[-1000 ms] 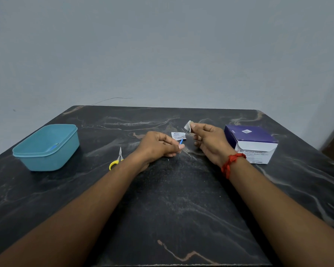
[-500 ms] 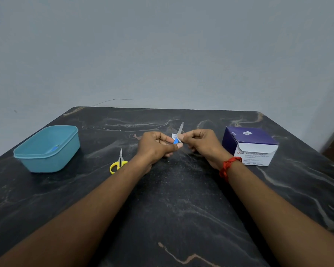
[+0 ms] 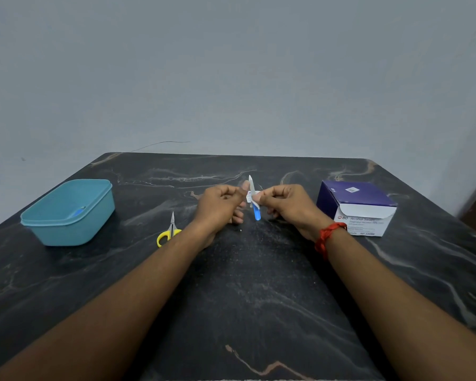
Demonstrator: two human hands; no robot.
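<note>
The tool point(image 3: 256, 213) stood near upright between the hands, blue end down, pinched by the right hand point(image 3: 286, 206); whether the curled left hand point(image 3: 220, 209) held it was unclear.

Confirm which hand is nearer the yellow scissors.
Left. The left hand sits just right of the scissors, not touching them; the right hand is farther right, past the blue-handled tool that its fingers pinch.

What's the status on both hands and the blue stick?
Right hand pinches slim blue plastic stick with white wrapper, upright. Left hand curled beside it, grip unclear. Nothing blocking.
</note>
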